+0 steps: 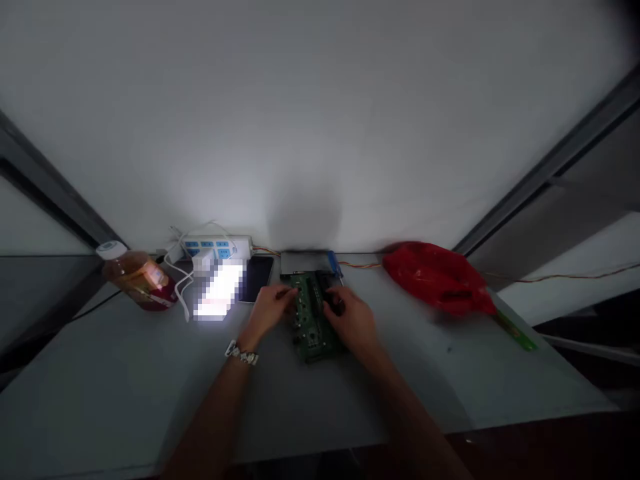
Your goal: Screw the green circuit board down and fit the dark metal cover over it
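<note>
The left hand (pixel 274 308) is at the left edge of a green circuit board (pixel 311 337), its fingers bent inward and the thumb close to them. The right hand (pixel 354 320) is at the board's other side, palm down, with thumb and forefinger curled toward a dark upright part (pixel 316 297) on the board. Whether either hand grips anything or merely touches it, I cannot tell; the fingertips are small and dim. A metal bracelet (pixel 241 353) circles the left wrist.

The board lies between the two hands on a grey bench (pixel 425 393), its long side running away from the person. Just behind its far end is a flat grey piece (pixel 305 263), and at that piece's right end is a tool with a blue handle (pixel 333 261), its thin shaft pointing toward the right hand.

Beyond the left hand lies a dark flat device (pixel 257 277), next to a glaring, pixelated rectangle (pixel 220 290). Behind them, a white power strip (pixel 243 247) with blue sockets stands against the pale wall (pixel 320 120), a white plug (pixel 203 261) and looping white cable (pixel 184 300) by it. Farther left, a white-capped bottle (pixel 140 279) leans or lies tilted. Well to the right is a red plastic bag (pixel 430 277), a green strip (pixel 517 332) reaching from its near end. Thin twisted wires (pixel 363 266) run along the wall.
</note>
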Available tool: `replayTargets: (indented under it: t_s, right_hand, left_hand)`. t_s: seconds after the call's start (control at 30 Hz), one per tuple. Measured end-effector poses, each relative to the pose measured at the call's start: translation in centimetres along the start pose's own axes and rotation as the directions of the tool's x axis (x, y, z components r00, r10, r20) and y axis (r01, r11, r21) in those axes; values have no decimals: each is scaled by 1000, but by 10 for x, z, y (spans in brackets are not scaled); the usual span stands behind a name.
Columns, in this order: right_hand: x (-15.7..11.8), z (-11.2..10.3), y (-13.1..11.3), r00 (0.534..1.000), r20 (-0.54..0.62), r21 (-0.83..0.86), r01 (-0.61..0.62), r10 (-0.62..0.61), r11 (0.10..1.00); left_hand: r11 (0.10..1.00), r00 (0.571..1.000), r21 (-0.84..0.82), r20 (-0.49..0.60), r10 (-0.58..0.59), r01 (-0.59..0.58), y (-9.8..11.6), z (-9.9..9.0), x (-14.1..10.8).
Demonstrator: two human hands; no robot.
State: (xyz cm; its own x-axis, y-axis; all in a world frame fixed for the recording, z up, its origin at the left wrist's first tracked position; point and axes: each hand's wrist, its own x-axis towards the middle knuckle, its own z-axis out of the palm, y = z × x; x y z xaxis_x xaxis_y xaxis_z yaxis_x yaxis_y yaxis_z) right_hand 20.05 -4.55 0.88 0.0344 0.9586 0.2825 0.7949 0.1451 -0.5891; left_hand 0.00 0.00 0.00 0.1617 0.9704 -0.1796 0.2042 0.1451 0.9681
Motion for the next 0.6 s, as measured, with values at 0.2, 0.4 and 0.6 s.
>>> replayTargets:
  t_s: [0.2, 0.4, 0.6]
  right_hand:
    - [-1, -1, -2, 999, 31, -107, 10, -7, 994]
    - [-7, -1, -8, 996, 24, -171, 85, -82, 982]
    - [-11, 7, -15, 975, 134, -306, 211, -178, 928]
  left_hand:
    - [996, 996, 25, 28, -88, 87, 0, 0, -1]
    - [992, 982, 12, 144, -122, 122, -8, 0, -1]
    - [983, 994, 176, 85, -67, 51, -12, -1, 1]
